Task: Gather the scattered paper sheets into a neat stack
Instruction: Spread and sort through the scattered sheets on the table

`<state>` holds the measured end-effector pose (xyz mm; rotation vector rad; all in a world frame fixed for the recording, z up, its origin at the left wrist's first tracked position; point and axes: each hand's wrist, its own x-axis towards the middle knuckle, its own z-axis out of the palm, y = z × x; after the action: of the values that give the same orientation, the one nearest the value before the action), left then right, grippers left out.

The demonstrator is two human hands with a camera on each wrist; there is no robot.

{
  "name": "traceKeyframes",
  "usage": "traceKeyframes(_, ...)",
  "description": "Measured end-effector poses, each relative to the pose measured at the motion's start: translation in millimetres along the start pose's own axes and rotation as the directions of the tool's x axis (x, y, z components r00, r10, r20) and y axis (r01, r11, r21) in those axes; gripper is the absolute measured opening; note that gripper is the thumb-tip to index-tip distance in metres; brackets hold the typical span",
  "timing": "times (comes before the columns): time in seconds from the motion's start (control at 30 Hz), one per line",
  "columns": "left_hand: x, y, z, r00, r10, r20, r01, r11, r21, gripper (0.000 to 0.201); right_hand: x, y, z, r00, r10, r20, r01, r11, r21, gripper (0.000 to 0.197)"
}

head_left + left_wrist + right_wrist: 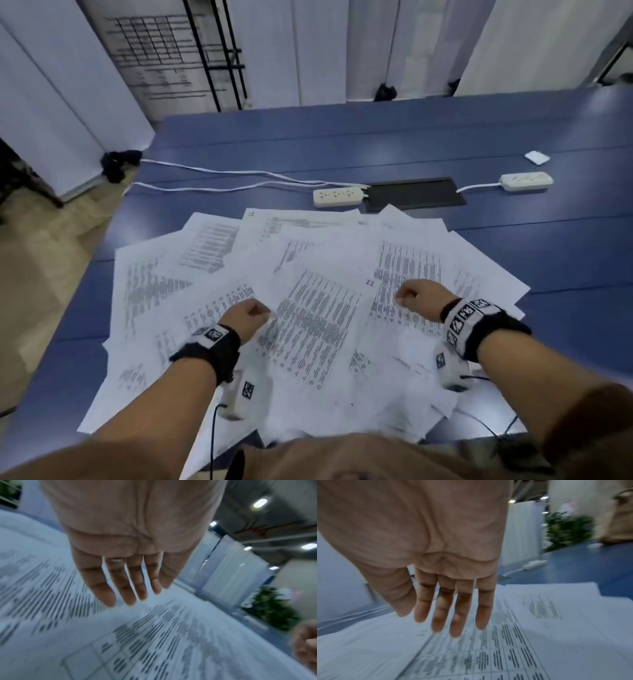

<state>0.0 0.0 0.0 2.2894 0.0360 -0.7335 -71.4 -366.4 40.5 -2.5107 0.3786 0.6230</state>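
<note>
Fingers of the left hand hang straight and slightly spread, grasping nothing, their tips just above the printed paper sheets; whether they touch the top page cannot be told. The right hand matches it, its fingers extended and released over a sheet of tabled text. Both hands hover palm-down over the middle of the pile, the left toward its near-left part, the right toward its right. The sheets lie fanned and overlapping at odd angles across the near edge of the blue worktop. Beyond the pile sit two white power strips, either side of a dark cable hatch, their cords trailing off the worktop's left side.
</note>
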Motion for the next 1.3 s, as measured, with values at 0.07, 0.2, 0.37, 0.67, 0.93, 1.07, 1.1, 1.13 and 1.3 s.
traceKeyframes(0.07, 15.9, 2.1, 5.6, 0.995, -0.031, -0.096, 0.043, 0.991, 0.125, 0.015, 15.8, 5.0, 3.7, 0.989, 0.122, -0.088, -0.118, 0.992, 0.047, 0.021)
traceKeyframes(0.2, 26.1, 7.3, 22.3, 0.977, -0.088, -0.195, 0.16, 0.907, 0.39, 0.065, 27.1, 21.5, 22.8, 0.902, 0.406, -0.149, -0.4, 0.914, 0.07, 0.043)
traceKeyframes(0.37, 23.0, 6.8, 43.1, 0.979, -0.049, -0.196, 0.142, 0.86, 0.491, 0.088, 23.8, 41.0, 40.6, 0.73, 0.619, -0.291, -0.607, 0.782, 0.141, 0.065)
traceKeyframes(0.67, 19.6, 15.9, 57.1, 0.96, -0.186, -0.208, 0.226, 0.956, 0.188, 0.085, 24.2, 24.4, 43.1, 0.663, 0.73, -0.163, -0.663, 0.674, 0.326, 0.08)
traceKeyframes(0.93, 7.0, 54.5, 82.0, 0.971, -0.07, -0.23, 0.108, 0.982, 0.157, 0.082, 26.6, 18.6, 52.7, 0.86, 0.476, -0.182, -0.405, 0.855, 0.324, 0.084)
traceKeyframes(1.07, 5.9, 60.6, 88.9, 0.991, 0.058, -0.117, -0.072, 0.99, -0.118, 0.081, 21.1, 15.1, 63.7, 0.966, 0.208, -0.156, -0.139, 0.92, 0.367, 0.061)
traceKeyframes(1.1, 5.8, 59.2, 87.0, 0.987, 0.056, -0.148, -0.08, 0.984, -0.162, 0.081, 19.2, 16.7, 62.0, 0.96, 0.21, -0.186, -0.113, 0.897, 0.427, 0.056)
traceKeyframes(1.13, 6.0, 56.8, 83.8, 0.981, 0.025, -0.192, -0.067, 0.973, -0.22, 0.081, 19.1, 20.2, 59.0, 0.932, 0.266, -0.246, -0.129, 0.878, 0.462, 0.051)
traceKeyframes(1.3, 8.3, 51.1, 70.8, 0.972, -0.117, -0.206, 0.032, 0.927, -0.373, 0.073, 10.2, 50.9, 38.9, 0.683, 0.658, -0.317, -0.544, 0.748, 0.38, 0.063)
